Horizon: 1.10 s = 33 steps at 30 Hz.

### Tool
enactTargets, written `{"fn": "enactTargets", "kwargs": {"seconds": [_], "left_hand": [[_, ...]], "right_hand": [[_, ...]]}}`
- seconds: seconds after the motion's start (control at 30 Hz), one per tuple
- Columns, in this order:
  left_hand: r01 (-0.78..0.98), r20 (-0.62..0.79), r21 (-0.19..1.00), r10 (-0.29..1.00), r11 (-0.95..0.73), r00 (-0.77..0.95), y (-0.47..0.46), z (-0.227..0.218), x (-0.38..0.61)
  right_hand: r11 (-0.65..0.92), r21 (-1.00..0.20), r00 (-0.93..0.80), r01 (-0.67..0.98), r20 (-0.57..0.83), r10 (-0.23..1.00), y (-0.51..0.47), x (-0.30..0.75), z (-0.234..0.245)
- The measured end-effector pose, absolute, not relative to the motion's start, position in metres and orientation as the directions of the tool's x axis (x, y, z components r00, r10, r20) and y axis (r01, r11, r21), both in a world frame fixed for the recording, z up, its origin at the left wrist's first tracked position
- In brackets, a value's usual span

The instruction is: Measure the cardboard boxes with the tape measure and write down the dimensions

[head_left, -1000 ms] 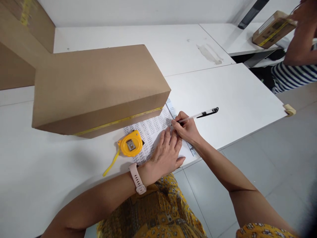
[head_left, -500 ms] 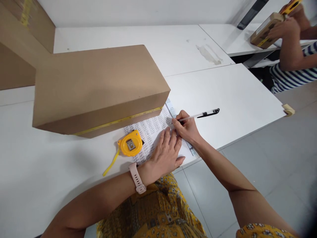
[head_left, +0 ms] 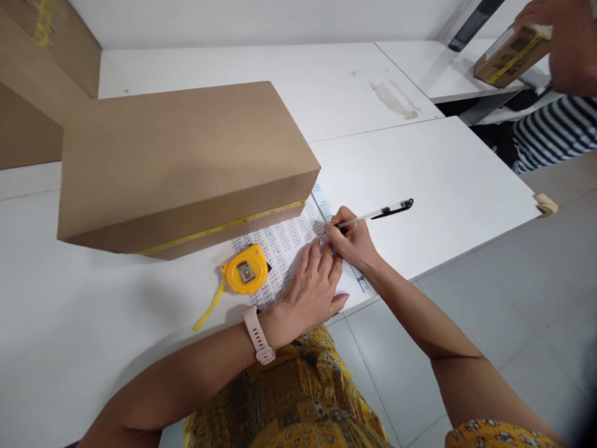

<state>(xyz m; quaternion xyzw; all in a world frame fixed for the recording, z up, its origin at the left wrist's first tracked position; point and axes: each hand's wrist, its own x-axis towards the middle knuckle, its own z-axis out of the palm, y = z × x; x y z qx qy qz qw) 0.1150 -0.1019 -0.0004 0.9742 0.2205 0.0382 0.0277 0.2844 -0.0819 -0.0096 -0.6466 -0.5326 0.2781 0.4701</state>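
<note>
My right hand (head_left: 353,239) grips a clear pen (head_left: 392,210) with a black cap clip, its tip low over a sheet of paper (head_left: 275,255). Rows of small black handwriting cover much of that sheet. Flat on the paper, fingers stretched out, rests my left hand (head_left: 314,280), its fingertips close beside the right hand. A yellow tape measure (head_left: 247,269) lies left of my left hand, partly on the sheet, its yellow strap trailing toward me. Behind the paper stands a large brown cardboard box (head_left: 191,162), hiding part of the sheet.
Another cardboard box (head_left: 79,50) stands at the far left. The white table (head_left: 396,168) ends at a front edge with a wooden-looking corner piece (head_left: 545,205). At upper right, a co-worker in a striped shirt (head_left: 555,130) handles a small taped box (head_left: 510,57).
My hands, the pen and the tape measure stay almost in place. At upper right, the co-worker's arm has moved up and the small box has tilted.
</note>
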Motion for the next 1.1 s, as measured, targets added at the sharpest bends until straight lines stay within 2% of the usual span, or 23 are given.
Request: {"fn": "enactTargets", "kwargs": {"seconds": [1.1], "left_hand": [[0.427,0.083,0.058,0.431,-0.902,0.899,-0.1021,-0.0025,0.1154]], "right_hand": [[0.019,-0.905,0.3,0.425,0.16,0.94,-0.0816,0.2833,-0.008]]}}
